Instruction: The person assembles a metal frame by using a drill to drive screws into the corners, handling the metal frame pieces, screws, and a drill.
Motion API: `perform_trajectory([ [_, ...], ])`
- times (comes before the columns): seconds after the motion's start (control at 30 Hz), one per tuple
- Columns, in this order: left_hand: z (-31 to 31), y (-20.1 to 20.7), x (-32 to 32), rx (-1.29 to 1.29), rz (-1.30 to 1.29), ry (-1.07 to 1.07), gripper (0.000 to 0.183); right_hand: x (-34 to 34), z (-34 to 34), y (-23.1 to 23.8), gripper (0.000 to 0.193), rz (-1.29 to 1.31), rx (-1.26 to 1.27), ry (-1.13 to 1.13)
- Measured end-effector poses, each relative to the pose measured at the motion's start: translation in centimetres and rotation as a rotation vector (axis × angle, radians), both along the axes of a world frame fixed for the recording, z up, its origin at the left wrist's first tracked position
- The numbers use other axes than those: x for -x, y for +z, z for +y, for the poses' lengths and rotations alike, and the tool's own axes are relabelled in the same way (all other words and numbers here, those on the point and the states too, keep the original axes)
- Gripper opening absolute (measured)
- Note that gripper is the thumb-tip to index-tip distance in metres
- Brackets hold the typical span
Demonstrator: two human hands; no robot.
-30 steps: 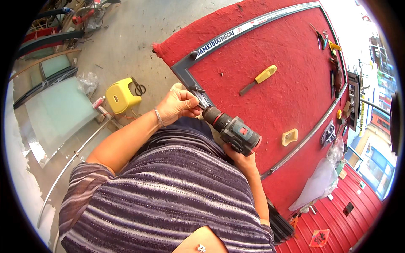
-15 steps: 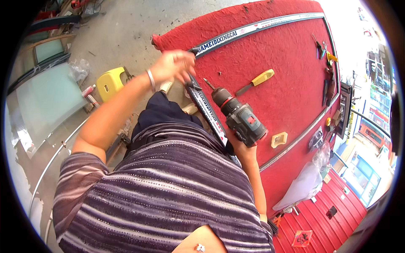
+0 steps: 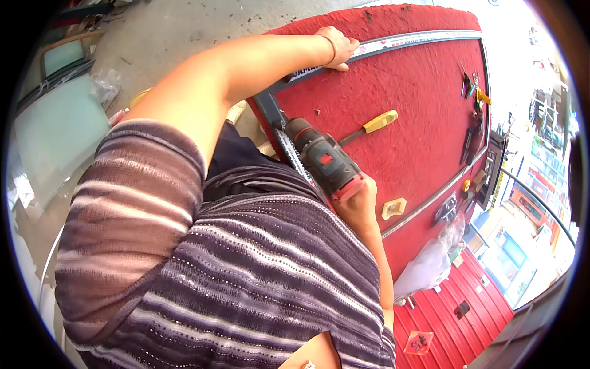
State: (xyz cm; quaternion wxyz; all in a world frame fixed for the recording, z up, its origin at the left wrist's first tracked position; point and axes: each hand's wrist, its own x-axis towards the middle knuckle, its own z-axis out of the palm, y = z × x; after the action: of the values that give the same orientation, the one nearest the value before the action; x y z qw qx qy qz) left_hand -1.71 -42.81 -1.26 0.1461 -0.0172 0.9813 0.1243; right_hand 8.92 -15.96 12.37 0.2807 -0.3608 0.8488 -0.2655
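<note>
My right hand (image 3: 358, 204) is closed round the handle of a dark grey and red cordless drill (image 3: 327, 161). The drill's nose points up and left to the near-left corner of a grey metal window frame (image 3: 269, 111), with its tip partly hidden against the rail. My left hand (image 3: 335, 50) grips the frame's far rail (image 3: 405, 40), its fingers curled over the edge. The frame lies flat on a red cloth-covered table (image 3: 424, 92). Right of the drill rests a yellow-handled screwdriver or chisel (image 3: 380, 122), its shaft partly behind the drill.
A small cream block (image 3: 394, 208) lies inside the frame. Several hand tools (image 3: 472, 117) sit by its right rail. Plastic bags (image 3: 424, 267) hang at the table's lower right. Glass panes (image 3: 61, 132) lean at the left, over a concrete floor (image 3: 178, 27).
My left hand has moved from the frame's corner rightward along the far rail and taken hold there. The drill has moved left and up, its nose now at the corner. The corner pieces now meet.
</note>
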Motion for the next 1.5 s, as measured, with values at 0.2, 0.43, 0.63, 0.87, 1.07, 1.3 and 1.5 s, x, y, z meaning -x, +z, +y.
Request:
perform_trajectory([
  [0.2,-0.1,-1.1,0.0,-0.033,0.018,-0.06,0.068,1.0,-2.0,-0.3,0.029,0.032,-0.141,0.05],
  [0.43,0.2,-1.2,-1.4,-0.115,0.073,-0.056,0.069,2.2,-4.3,-0.4,0.025,0.039,-0.214,0.059],
  [0.63,0.5,-1.2,-1.9,-0.126,0.052,-0.021,0.067,3.4,-4.7,0.0,0.029,0.039,-0.212,0.075],
  [0.87,0.5,-1.0,-1.9,-0.118,0.055,-0.031,0.067,4.4,-4.6,-0.7,0.028,0.026,-0.159,0.142],
  [1.07,0.8,-1.4,-1.5,-0.117,0.034,-0.027,0.068,4.3,-6.2,0.4,0.029,0.029,-0.277,0.185],
  [1.3,0.2,-1.3,-1.9,-0.159,0.044,-0.03,0.067,3.5,-7.4,0.8,0.033,0.079,-0.315,0.177],
  [1.5,0.2,-0.8,-2.2,-0.193,0.033,-0.06,0.067,3.0,-8.3,1.0,0.024,0.11,-0.412,0.208],
])
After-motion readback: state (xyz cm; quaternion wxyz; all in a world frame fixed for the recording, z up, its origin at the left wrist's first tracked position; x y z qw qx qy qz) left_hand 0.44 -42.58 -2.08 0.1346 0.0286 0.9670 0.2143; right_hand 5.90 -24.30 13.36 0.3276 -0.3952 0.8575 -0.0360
